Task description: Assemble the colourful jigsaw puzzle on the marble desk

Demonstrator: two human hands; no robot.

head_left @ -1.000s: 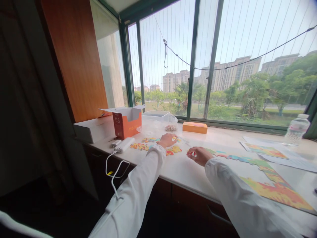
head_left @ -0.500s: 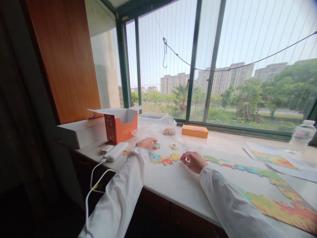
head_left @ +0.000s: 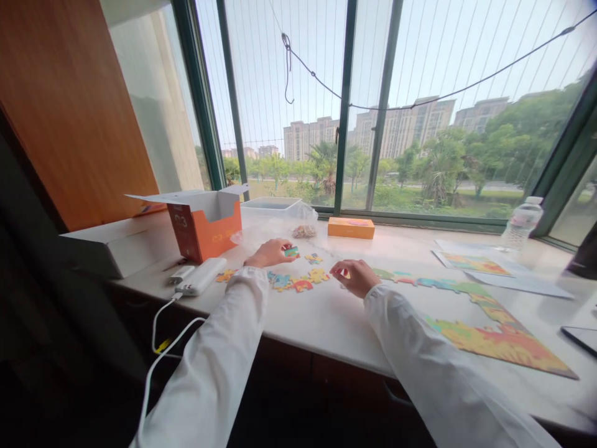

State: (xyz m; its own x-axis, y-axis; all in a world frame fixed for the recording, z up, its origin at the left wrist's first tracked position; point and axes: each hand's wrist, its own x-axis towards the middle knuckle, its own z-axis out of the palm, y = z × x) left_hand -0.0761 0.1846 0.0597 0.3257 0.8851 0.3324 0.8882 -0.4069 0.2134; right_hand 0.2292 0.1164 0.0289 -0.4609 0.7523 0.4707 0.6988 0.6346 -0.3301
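My left hand (head_left: 272, 253) pinches a green and teal jigsaw puzzle piece (head_left: 291, 252), raised a little over the white tabletop (head_left: 321, 317). My right hand (head_left: 358, 277) is curled, with thumb and fingertips drawn together; what they hold, if anything, I cannot make out. Between the hands lie loose and joined puzzle pieces (head_left: 302, 285), yellow, blue and red. One small piece (head_left: 314, 258) sits apart behind them. To the right of my right hand runs a partly joined puzzle (head_left: 508, 342), its border curving toward the front edge.
An orange open box (head_left: 209, 230), a white box (head_left: 135, 246) and a power bank with a cable (head_left: 201, 277) stand at left. Behind are a clear bag of pieces (head_left: 304, 229) and an orange box (head_left: 351, 228). Printed sheets (head_left: 480, 264) and a bottle (head_left: 522, 225) lie right.
My left hand has picked the green puzzle piece up off the table. My right hand keeps nearly the same curled pose. The view has turned to the right and down.
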